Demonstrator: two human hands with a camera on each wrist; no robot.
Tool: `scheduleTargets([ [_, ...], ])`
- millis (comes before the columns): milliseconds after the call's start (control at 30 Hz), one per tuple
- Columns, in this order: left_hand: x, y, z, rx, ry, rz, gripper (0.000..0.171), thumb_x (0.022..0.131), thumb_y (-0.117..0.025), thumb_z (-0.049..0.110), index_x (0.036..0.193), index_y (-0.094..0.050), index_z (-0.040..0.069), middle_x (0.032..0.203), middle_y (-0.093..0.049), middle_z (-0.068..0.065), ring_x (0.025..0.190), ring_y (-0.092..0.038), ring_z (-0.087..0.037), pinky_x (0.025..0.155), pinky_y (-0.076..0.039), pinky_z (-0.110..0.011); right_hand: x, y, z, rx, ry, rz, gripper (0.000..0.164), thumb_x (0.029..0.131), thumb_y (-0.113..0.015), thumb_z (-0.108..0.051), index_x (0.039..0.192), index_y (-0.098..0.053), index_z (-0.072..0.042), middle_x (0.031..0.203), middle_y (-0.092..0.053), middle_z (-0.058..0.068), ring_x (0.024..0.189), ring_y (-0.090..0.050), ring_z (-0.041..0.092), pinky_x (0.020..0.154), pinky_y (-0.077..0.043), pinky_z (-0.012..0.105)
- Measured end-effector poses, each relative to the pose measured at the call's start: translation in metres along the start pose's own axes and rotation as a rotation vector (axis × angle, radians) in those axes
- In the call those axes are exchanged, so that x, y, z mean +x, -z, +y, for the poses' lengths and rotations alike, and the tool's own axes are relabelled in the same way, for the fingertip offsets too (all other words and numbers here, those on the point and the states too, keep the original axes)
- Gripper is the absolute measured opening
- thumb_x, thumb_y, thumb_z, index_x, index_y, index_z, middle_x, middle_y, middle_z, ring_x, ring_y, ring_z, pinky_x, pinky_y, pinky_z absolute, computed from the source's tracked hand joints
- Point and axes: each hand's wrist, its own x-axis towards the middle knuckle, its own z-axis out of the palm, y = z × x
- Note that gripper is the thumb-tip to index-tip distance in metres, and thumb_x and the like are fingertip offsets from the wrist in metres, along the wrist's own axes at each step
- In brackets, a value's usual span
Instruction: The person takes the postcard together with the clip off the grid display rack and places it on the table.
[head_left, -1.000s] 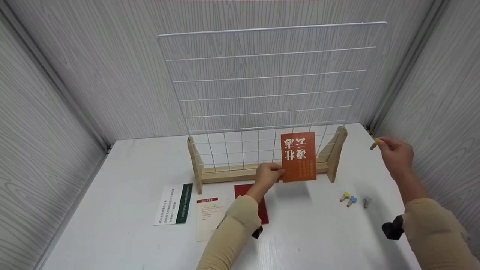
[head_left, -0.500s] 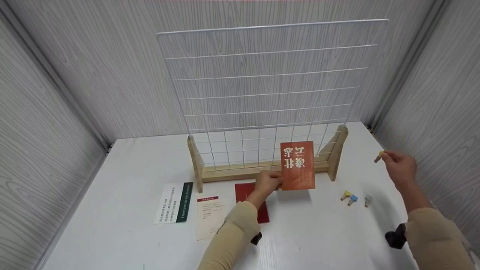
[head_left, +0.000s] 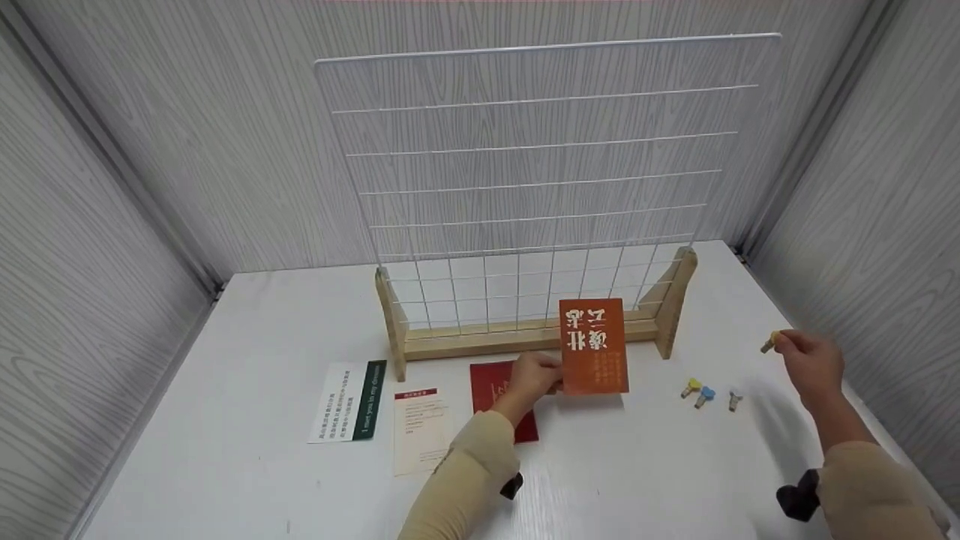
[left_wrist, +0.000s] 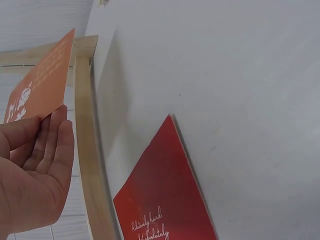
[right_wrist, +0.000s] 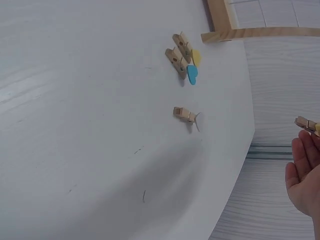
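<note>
An orange card (head_left: 592,346) with white characters stands upright between the thumb and fingers of my left hand (head_left: 534,377), in front of the grid rack. Its left edge is pinched near the lower corner, as the left wrist view also shows (left_wrist: 42,82). My right hand (head_left: 811,367), off to the right above the table, pinches a small wooden clothespin (head_left: 768,344) by its yellow end. On the table to the left of that hand lie a yellow-topped clothespin (head_left: 690,388), a blue-topped clothespin (head_left: 704,397) and a grey-topped clothespin (head_left: 734,401).
A white wire grid (head_left: 517,180) rises from a wooden stand (head_left: 480,343) at the back of the table. Near the left arm lie a red card (head_left: 491,382), a cream card (head_left: 420,435) and a white-and-green card (head_left: 349,401). Wood-patterned panels (head_left: 187,135) enclose the table.
The left hand has lowered the orange card toward the person, its top dropping below the upper part of the stand. My right hand has come down and slightly right with its clothespin.
</note>
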Motion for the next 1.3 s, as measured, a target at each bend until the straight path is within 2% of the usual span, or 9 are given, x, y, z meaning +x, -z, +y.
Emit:
scheduleTargets([
  [67, -0.001, -0.001, -0.001, 0.005, 0.024, 0.000, 0.011, 0.078, -0.061, 0.005, 0.086, -0.065, -0.001, 0.065, -0.061, -0.005, 0.057, -0.059, -0.014, 0.053, -0.048, -0.025, 0.015, -0.001, 0.036, 0.011, 0.001, 0.017, 0.036, 0.081, -0.058, -0.032, 0.099, -0.062, -0.001, 0.075, -0.058, -0.011, 0.074, -0.052, 0.000, 0.064, -0.038, 0.012],
  [200, -0.002, -0.002, -0.006, 0.018, 0.058, 0.006, 0.010, 0.078, -0.061, 0.005, 0.085, -0.065, -0.001, 0.066, -0.060, -0.006, 0.057, -0.058, -0.014, 0.054, -0.048, -0.026, 0.037, -0.005, 0.095, -0.007, 0.026, 0.050, 0.039, 0.079, -0.058, -0.038, 0.098, -0.062, -0.004, 0.080, -0.061, -0.007, 0.075, -0.055, 0.003, 0.065, -0.039, 0.009],
  [267, -0.002, -0.003, -0.009, 0.027, 0.068, 0.009, 0.010, 0.078, -0.061, 0.005, 0.086, -0.065, -0.001, 0.066, -0.060, -0.005, 0.056, -0.058, -0.014, 0.054, -0.048, -0.027, 0.040, -0.005, 0.109, -0.030, 0.035, 0.052, 0.042, 0.080, -0.057, -0.037, 0.099, -0.061, 0.000, 0.081, -0.062, -0.005, 0.075, -0.055, 0.004, 0.064, -0.040, 0.010],
  [367, -0.002, -0.003, -0.012, 0.031, 0.084, 0.012, 0.011, 0.078, -0.061, 0.005, 0.086, -0.065, -0.002, 0.067, -0.060, -0.006, 0.056, -0.058, -0.015, 0.054, -0.049, -0.028, 0.037, -0.004, 0.116, -0.045, 0.012, 0.051, 0.041, 0.081, -0.056, -0.035, 0.099, -0.061, 0.001, 0.079, -0.062, -0.007, 0.072, -0.055, 0.003, 0.063, -0.041, 0.010],
  [500, -0.004, -0.003, -0.016, 0.023, 0.079, 0.010, 0.011, 0.077, -0.062, 0.004, 0.085, -0.065, -0.003, 0.067, -0.060, -0.006, 0.057, -0.059, -0.015, 0.053, -0.049, -0.028, 0.027, -0.003, 0.112, -0.054, -0.021, 0.016, 0.036, 0.084, -0.054, -0.032, 0.099, -0.059, 0.001, 0.076, -0.060, -0.010, 0.069, -0.056, 0.002, 0.061, -0.043, 0.011],
  [733, -0.005, -0.002, -0.020, 0.037, 0.048, -0.008, 0.007, 0.076, -0.061, 0.001, 0.080, -0.065, -0.004, 0.065, -0.060, -0.007, 0.058, -0.059, -0.017, 0.052, -0.049, -0.029, 0.006, 0.000, 0.096, -0.156, -0.095, -0.122, 0.052, 0.087, -0.044, -0.039, 0.112, -0.051, 0.005, 0.083, -0.057, -0.006, 0.072, -0.052, 0.002, 0.061, -0.042, 0.016],
  [933, -0.006, -0.002, -0.021, 0.083, 0.070, -0.013, 0.006, 0.077, -0.062, 0.004, 0.079, -0.065, -0.002, 0.065, -0.059, -0.005, 0.058, -0.058, -0.016, 0.053, -0.048, -0.028, -0.019, 0.000, 0.051, -0.167, -0.196, -0.190, 0.049, 0.088, -0.044, -0.033, 0.114, -0.049, 0.009, 0.082, -0.057, -0.001, 0.070, -0.051, 0.004, 0.053, -0.041, 0.017],
  [1067, -0.007, -0.002, -0.023, 0.099, 0.093, -0.014, 0.006, 0.077, -0.061, 0.004, 0.078, -0.064, -0.001, 0.063, -0.059, -0.006, 0.055, -0.058, -0.016, 0.050, -0.048, -0.029, -0.035, -0.001, 0.026, -0.192, -0.242, -0.231, 0.047, 0.088, -0.044, -0.028, 0.113, -0.047, 0.012, 0.085, -0.058, 0.006, 0.070, -0.050, 0.007, 0.055, -0.043, 0.019],
  [1300, -0.009, -0.004, -0.028, 0.163, 0.092, 0.001, 0.011, 0.076, -0.059, 0.003, 0.065, -0.061, 0.000, 0.054, -0.057, -0.006, 0.047, -0.055, -0.016, 0.045, -0.046, -0.028, -0.049, -0.004, 0.022, -0.216, -0.290, -0.255, 0.048, 0.088, -0.045, -0.027, 0.115, -0.045, 0.013, 0.095, -0.058, 0.014, 0.077, -0.051, 0.011, 0.056, -0.042, 0.018],
])
